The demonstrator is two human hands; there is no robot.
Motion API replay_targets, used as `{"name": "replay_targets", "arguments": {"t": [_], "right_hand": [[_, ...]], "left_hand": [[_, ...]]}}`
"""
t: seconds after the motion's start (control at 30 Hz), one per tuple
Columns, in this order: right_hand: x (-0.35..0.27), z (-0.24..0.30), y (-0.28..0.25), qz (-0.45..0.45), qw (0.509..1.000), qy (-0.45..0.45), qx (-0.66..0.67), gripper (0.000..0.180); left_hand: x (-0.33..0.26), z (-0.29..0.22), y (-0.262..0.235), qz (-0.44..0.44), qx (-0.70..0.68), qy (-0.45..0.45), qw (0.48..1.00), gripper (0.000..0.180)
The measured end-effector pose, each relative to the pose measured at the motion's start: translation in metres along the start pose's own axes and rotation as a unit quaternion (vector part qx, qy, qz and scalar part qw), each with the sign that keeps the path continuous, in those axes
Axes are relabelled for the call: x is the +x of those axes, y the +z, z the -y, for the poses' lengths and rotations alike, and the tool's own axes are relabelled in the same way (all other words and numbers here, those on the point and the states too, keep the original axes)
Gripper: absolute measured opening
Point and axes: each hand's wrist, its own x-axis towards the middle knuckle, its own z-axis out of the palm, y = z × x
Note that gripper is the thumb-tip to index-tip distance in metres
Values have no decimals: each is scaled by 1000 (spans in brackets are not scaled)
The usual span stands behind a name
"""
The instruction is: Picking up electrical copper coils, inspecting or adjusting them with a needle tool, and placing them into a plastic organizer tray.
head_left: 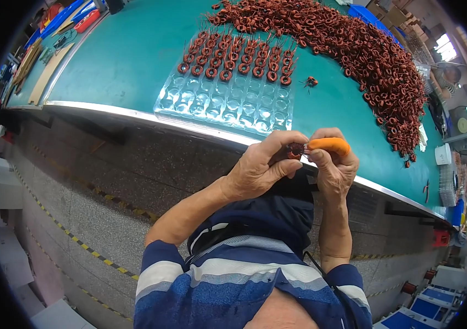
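My left hand (252, 171) pinches a small copper-wound ring coil (295, 152) between thumb and fingers, just off the table's front edge. My right hand (333, 171) meets it there, thumb and forefinger closed on the coil's thin wire leads. An orange finger cot (329, 145) covers that forefinger. Beyond my hands lies a clear plastic blister tray (225, 107) with round pockets. Several rows of coils (225, 74) stand in its far part, leads pointing up; the near pockets hold nothing. One loose coil (311, 81) sits right of the tray.
A large heap of copper coils (365, 52) curves along the back and right of the green table (118, 66). Pliers (426, 191) and a white tub (442, 154) are at the far right. A red bin (86, 21) stands back left.
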Motion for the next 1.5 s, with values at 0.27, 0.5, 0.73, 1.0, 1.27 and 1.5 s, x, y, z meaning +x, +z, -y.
{"name": "replay_targets", "arguments": {"t": [0.27, 0.5, 0.73, 1.0, 1.27, 1.5], "right_hand": [[-4, 5, 5, 15, 992, 78, 96, 14], [-7, 5, 17, -23, 998, -56, -21, 19], [20, 2, 13, -52, 990, -84, -97, 14], [161, -44, 13, 184, 911, -91, -357, 8], [203, -81, 49, 414, 823, -118, -370, 16], [225, -48, -1, 211, 855, -128, -456, 37]], "left_hand": [[-5, 0, 2, -7, -41, 0, 999, 39], [-4, -5, -1, -12, -88, 13, 996, 41], [-5, -4, -31, -52, 98, 46, 993, 45], [7, 16, -63, -173, 336, 76, 923, 25], [8, 19, -66, -147, 382, 115, 905, 26], [8, 20, -68, -138, 367, 118, 912, 23]]}}
